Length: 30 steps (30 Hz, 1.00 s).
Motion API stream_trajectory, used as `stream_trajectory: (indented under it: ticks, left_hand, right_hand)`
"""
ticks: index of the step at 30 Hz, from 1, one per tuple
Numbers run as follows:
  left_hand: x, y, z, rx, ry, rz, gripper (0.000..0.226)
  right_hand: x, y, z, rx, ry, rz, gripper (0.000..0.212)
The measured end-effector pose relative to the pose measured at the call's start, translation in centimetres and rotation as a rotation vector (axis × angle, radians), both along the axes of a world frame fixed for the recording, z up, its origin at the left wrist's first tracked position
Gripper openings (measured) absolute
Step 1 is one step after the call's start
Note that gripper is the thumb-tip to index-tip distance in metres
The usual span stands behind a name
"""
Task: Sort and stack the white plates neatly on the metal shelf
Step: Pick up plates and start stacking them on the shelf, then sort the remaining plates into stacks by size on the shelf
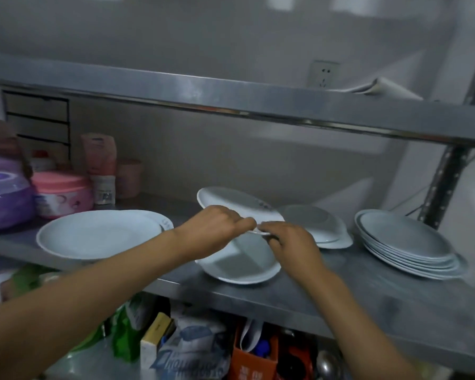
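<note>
Head view: two bare forearms reach forward and inward over the front lip of the metal shelf (340,297), meeting at the near edge of a raised white plate (231,201). The left hand (214,226) is knuckles up, its fingers curled and pinching that edge; the right hand (294,242), palm down, pinches the same edge just beside it, so the fingertips of both hands nearly touch. The plate is lifted off the shelf and tilts away from the person, a small dark mark showing near its far rim. Directly beneath the hands lies another white plate (242,267), flat, close to the shelf's front lip. This looks like the sorting step, one plate carried between piles. The next move probably calls for levelling it and lowering it squarely onto a matching pile. To the right of the hands sits a short pile of handled plates (321,229), and further right a taller plate stack (412,248). To the left rests a large white plate (99,234) over another. Beyond that stand a pink jar (63,193) and a purple tub (6,198).
</note>
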<state>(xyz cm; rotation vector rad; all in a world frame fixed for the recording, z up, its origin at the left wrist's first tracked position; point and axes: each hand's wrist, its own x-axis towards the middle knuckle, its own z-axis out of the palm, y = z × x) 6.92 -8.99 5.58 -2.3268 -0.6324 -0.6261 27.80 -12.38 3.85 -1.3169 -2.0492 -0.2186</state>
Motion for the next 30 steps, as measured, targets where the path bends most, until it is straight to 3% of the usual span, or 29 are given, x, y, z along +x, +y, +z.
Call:
stream_trajectory:
  ticks: [2, 4, 6, 8, 11, 18, 21, 30]
  left_hand:
    - [0.2, -1.1, -0.5, -0.058, -0.031, -0.016, 0.029]
    - [0.1, -2.4, -0.4, -0.301, -0.107, -0.022, 0.015]
    - [-0.1, -3.2, 0.1, -0.611, -0.156, 0.010, 0.028]
    - [-0.9, -3.9, 0.4, -0.704, -0.176, 0.048, 0.041]
    - [-2.6, -4.0, 0.2, -0.629, -0.159, 0.131, 0.051]
    - [-4.2, -4.2, -0.5, -0.607, -0.076, 0.254, 0.027]
    - [-3.9, -4.3, -0.5, -0.610, -0.052, 0.281, 0.031]
    - [0.0, -3.9, 0.2, -0.624, -0.024, 0.314, 0.030]
  right_hand:
    - [0.3, -1.6, -0.1, 0.050, -0.065, 0.009, 0.027]
    - [0.7, -2.8, -0.2, 0.048, -0.154, -0.005, 0.025]
    - [0.9, -3.3, -0.6, 0.016, -0.223, -0.027, 0.028]
    - [1.2, -3.9, -1.0, -0.019, -0.264, -0.040, 0.026]
    - [1.4, -4.3, -1.7, -0.082, -0.296, -0.038, 0.019]
    - [0.5, -5.4, -2.1, -0.153, -0.387, -0.079, 0.014]
    - [0.2, -5.7, -2.4, -0.189, -0.367, -0.082, 0.014]
    - [0.0, -6.4, -2.9, -0.286, -0.191, -0.059, 0.046]
